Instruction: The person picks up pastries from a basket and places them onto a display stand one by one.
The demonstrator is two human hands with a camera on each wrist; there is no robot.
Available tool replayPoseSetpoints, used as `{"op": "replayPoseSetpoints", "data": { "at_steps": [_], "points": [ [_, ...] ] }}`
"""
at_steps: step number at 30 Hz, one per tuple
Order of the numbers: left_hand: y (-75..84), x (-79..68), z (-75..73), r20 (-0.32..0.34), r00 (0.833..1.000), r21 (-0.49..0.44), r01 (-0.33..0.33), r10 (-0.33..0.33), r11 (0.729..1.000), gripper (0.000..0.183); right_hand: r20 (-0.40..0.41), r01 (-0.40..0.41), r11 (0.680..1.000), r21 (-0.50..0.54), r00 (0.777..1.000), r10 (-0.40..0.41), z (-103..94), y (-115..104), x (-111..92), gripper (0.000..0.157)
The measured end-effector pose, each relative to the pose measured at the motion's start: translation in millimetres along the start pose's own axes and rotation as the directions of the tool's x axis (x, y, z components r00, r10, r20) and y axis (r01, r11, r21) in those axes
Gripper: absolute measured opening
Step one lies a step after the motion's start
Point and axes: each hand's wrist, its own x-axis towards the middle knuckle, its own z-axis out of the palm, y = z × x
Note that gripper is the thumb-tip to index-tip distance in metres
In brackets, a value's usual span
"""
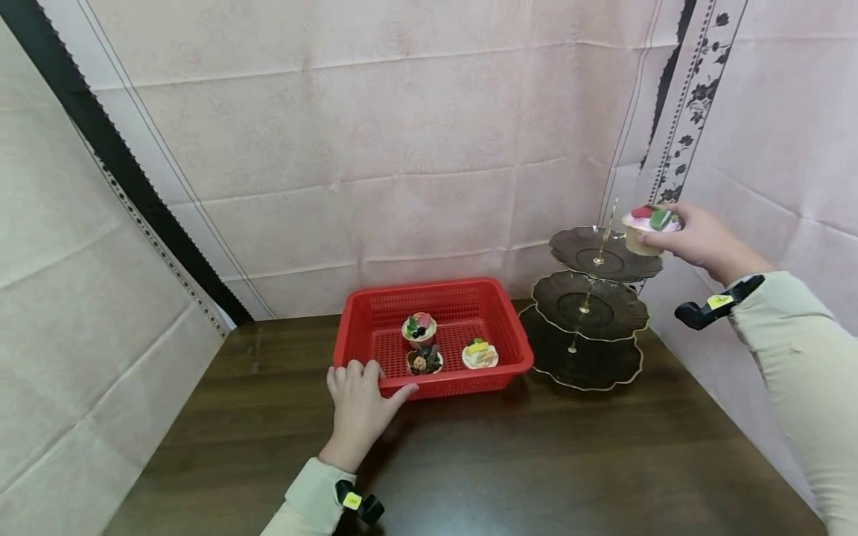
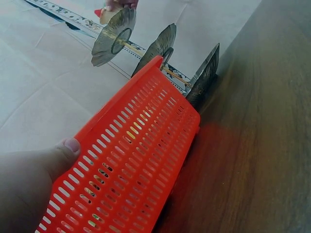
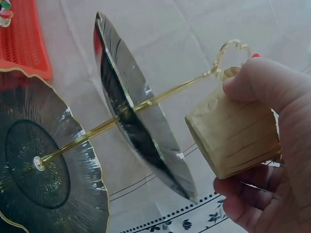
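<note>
My right hand (image 1: pixel 712 242) holds a cupcake (image 1: pixel 640 237) with pink and green topping between thumb and fingers, over the right side of the stand's top plate (image 1: pixel 576 249). The right wrist view shows its pale wrapper (image 3: pixel 238 133), tilted beside the golden loop handle (image 3: pixel 221 53). At the near left corner of a red plastic basket (image 1: pixel 462 384), my left hand (image 1: pixel 360 408) grips the rim, its thumb along the front edge. Inside the basket sit a cupcake with pink and green topping (image 1: pixel 419 327), a dark-topped one (image 1: pixel 424 361) and a yellow-topped one (image 1: pixel 480 355).
The three-tier stand has dark scalloped plates with gold edges; its middle plate (image 1: pixel 570 309) and bottom plate (image 1: pixel 570 361) stand right of the basket. Beneath everything is a brown wooden table (image 1: pixel 536 461). Pale cloth (image 1: pixel 415 149) hangs behind and at both sides.
</note>
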Motion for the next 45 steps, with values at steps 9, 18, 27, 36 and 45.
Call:
{"op": "replayPoseSetpoints", "data": {
  "at_steps": [9, 18, 27, 36, 45],
  "points": [
    [-0.9, 0.6, 0.4, -0.013, 1.0, 0.009, -0.011, 0.011, 1.0, 0.059, -0.035, 0.025, 1.0, 0.018, 0.999, -0.025, 11.1, 12.0, 11.7, 0.077],
    [-2.8, 0.1, 1.8, -0.014, 1.0, 0.013, -0.016, 0.016, 1.0, 0.059, -0.035, 0.041, 0.999, -0.014, 0.998, -0.042, 18.9, 9.5, 16.6, 0.073],
    [-2.7, 1.2, 2.1, -0.025, 0.999, 0.033, -0.027, 0.028, 0.999, 0.061, -0.012, 0.025, 1.0, 0.007, 1.0, -0.025, 23.7, 12.7, 24.0, 0.069],
    [-1.2, 0.7, 1.5, -0.021, 0.999, 0.027, -0.023, 0.024, 0.999, 0.06, -0.011, 0.035, 0.999, 0.039, 0.999, -0.035, 27.9, 17.9, 30.5, 0.067],
    [-3.0, 1.0, 2.7, -0.02, 1.0, 0.026, -0.019, 0.02, 0.999, 0.059, 0.055, 0.02, 0.996, 0.082, 0.998, -0.025, 28.0, 19.6, 31.1, 0.072]
  ]
}}
